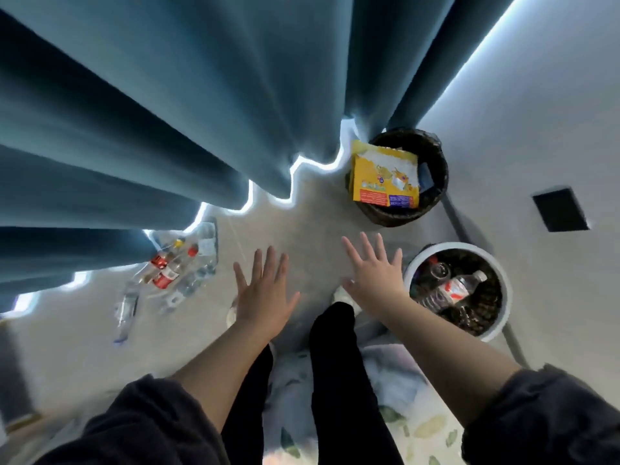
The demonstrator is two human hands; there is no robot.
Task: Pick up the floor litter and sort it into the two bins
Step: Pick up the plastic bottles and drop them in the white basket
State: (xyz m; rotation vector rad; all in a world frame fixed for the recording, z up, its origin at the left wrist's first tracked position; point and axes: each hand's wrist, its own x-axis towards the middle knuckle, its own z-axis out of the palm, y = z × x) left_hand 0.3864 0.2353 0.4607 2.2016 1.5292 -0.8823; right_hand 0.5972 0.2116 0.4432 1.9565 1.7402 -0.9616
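My left hand and my right hand are stretched out flat over the floor, fingers spread, holding nothing. A dark woven bin at the far right holds a yellow carton that sticks out above its rim. Nearer to me, a white round bin with a dark liner holds a clear plastic bottle with a red and white label. On the floor to the left lies a pile of litter: several clear bottles with red labels and caps, and crumpled clear plastic.
Heavy blue curtains hang along the left and back, reaching the floor beside the litter. A white wall with a dark square plate runs on the right. My dark trouser legs stand between the bins and the litter.
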